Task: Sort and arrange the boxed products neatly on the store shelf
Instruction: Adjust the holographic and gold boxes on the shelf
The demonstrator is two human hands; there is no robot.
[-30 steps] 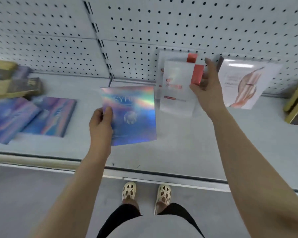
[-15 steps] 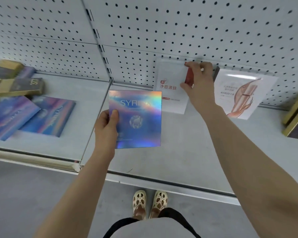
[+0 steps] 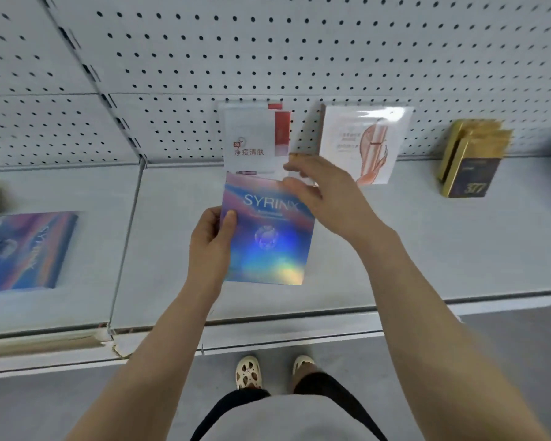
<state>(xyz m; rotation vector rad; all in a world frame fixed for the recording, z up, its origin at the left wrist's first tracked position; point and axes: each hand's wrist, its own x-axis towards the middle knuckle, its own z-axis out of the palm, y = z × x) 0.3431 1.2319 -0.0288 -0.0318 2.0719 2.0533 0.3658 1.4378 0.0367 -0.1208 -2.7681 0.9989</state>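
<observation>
A person in pale perforated shoes [image 3: 248, 372] stands on a grey floor at the front lip of a grey store shelf [image 3: 395, 249], both bare forearms reaching forward over it. The left hand [image 3: 209, 241] grips a shiny rainbow-blue box [image 3: 268, 237] printed "SYRINX" by its left edge, thumb on the front face, holding it upright above the shelf near the middle of the view. The right hand [image 3: 322, 192] is at the box's upper right corner with its fingers spread and loosely bent; it overlaps that corner, but whether it actually touches or pinches the box cannot be told. Directly behind the box, a white box with a red strip [image 3: 252, 138] and red Chinese lettering leans against the pegboard back wall [image 3: 299, 43], another like it just showing behind. Just to its right a white box with a pink design [image 3: 363, 144] leans the same way. Further right, well apart, gold-and-black boxes [image 3: 468, 160] marked "377" stand together on the shelf. In the neighbouring bay to the left, a second blue box [image 3: 29, 249] of the same brand lies flat.
</observation>
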